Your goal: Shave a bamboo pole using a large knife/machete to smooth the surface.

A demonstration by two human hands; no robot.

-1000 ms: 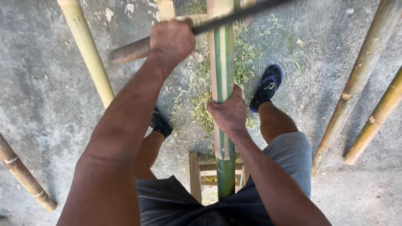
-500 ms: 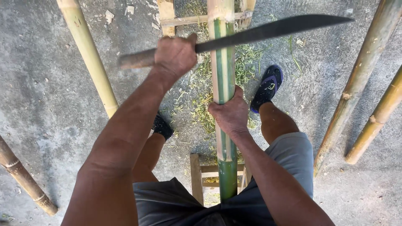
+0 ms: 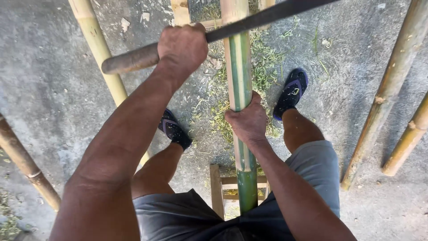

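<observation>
My left hand is shut on the round wooden handle of a long machete. Its dark blade slants up to the right, crosses the pole and leaves the top edge. My right hand grips a green bamboo pole with pale peeled strips, which runs from my lap straight away from me. The pole rests on a low wooden stand between my knees.
Green shavings litter the concrete around the pole. Dry bamboo poles lie at the left, far left and right. My feet wear dark sandals on either side. A second wooden frame stands at the top.
Half a second ago the blade lay flatter with its tip in view; now it is tilted up again and the tip is out of frame. My right hand keeps its grip.
</observation>
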